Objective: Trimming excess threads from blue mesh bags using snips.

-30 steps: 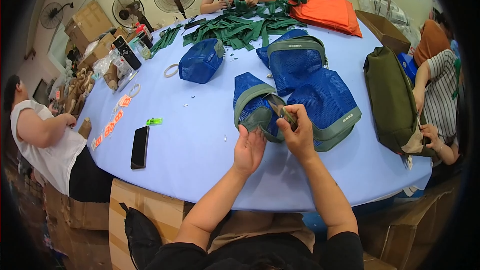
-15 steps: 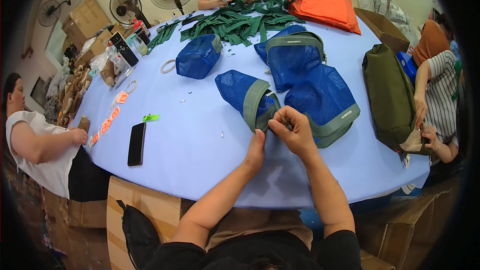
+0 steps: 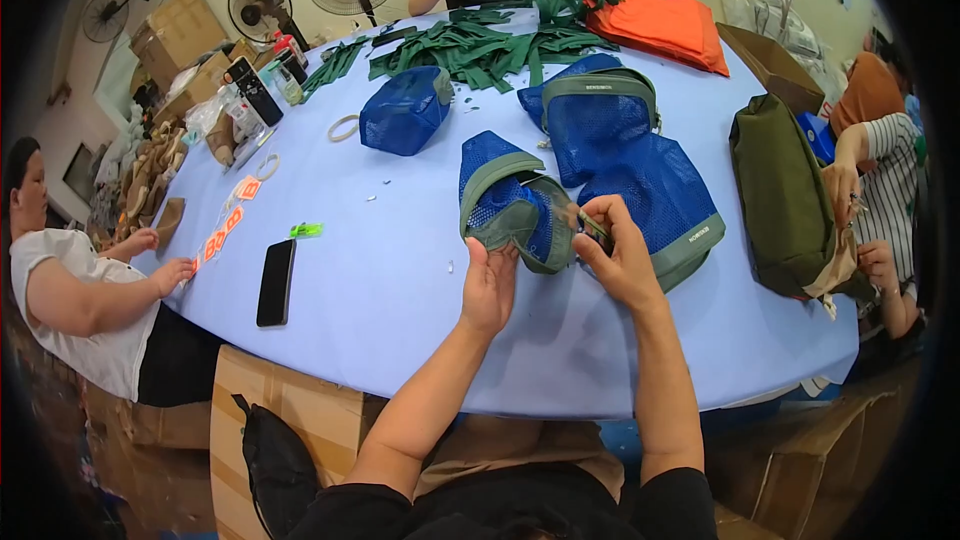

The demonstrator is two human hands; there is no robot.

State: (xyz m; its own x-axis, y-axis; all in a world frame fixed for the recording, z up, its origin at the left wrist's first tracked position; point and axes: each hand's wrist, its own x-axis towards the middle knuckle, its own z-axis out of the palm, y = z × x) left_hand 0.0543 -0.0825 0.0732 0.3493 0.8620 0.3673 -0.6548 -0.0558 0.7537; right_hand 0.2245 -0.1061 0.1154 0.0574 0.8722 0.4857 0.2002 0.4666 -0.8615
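Observation:
A blue mesh pouch (image 3: 537, 212) with a grey-green fabric rim is tilted up above the table, its mouth spread so the inside shows. My left hand (image 3: 490, 285) grips the lower left of that rim, thumb in front and fingers behind the fabric. At the pouch's right edge, my right hand (image 3: 622, 252) is closed in a pinch around a small slim thing, partly hidden by the fingers and too blurred to name. Two more blue mesh pouches lie just beyond, one farther back (image 3: 598, 135) and one to the right (image 3: 655, 202), overlapping.
Another blue mesh pouch (image 3: 405, 112) stands farther left. A black phone (image 3: 275, 283) and orange-and-white tags (image 3: 222, 232) lie on the left. Green straps (image 3: 460, 52) pile up at the back, beside orange fabric (image 3: 660, 20). An olive bag (image 3: 785, 200) is with a co-worker at right.
The pouch has turned and opened so its inside faces me. My left hand has shifted slightly left and down, my right hand to the right. The co-worker at the back has raised a green strap.

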